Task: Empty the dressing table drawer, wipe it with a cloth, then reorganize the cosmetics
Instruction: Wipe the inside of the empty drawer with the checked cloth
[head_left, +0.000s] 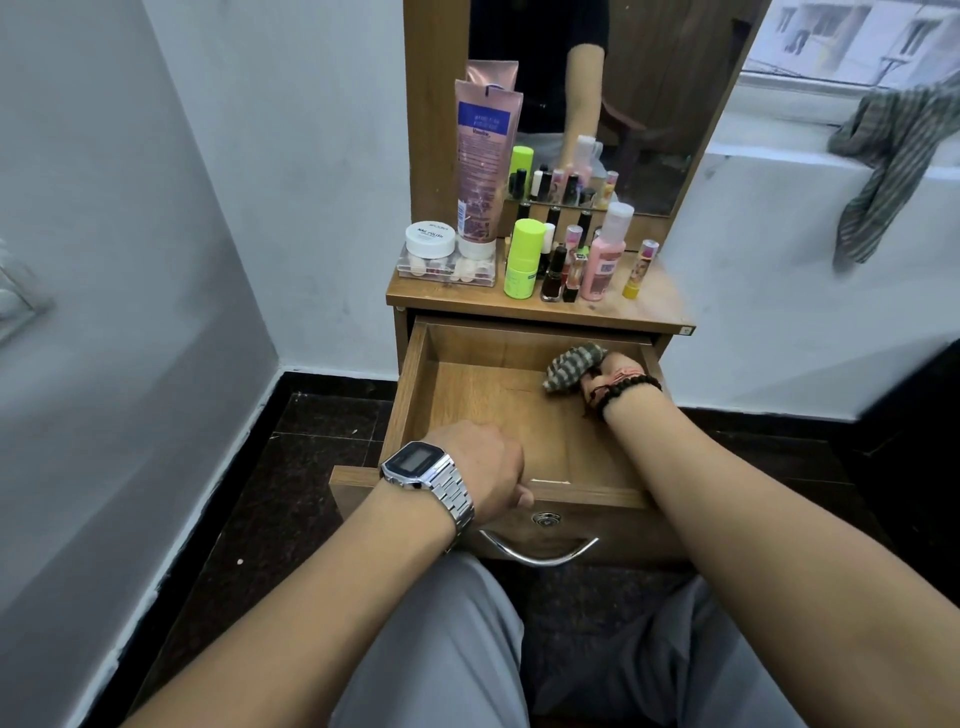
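1. One head-worn, wide-angle view looks forward and steeply down from above the person's lap.
2. It faces a dressing table (540, 306) in a room corner, with its mirror (649, 104) beyond.
3. It sits close: both forearms fill the foreground, and the open drawer (410, 374) lies just past the fingers.

Past my left hand (485, 462), up on the tabletop, the lid of the white jar (430, 239) reads "NAIL POLISH" in dark letters; a smaller line above it is too blurred for me to make out. Just behind that jar stands the tall pink tube (480, 161), and below its blue panel I can read "Vaseline". The print inside the blue panel itself is too fine. Labels on the small bottles beyond my right hand (615, 371) are illegible.
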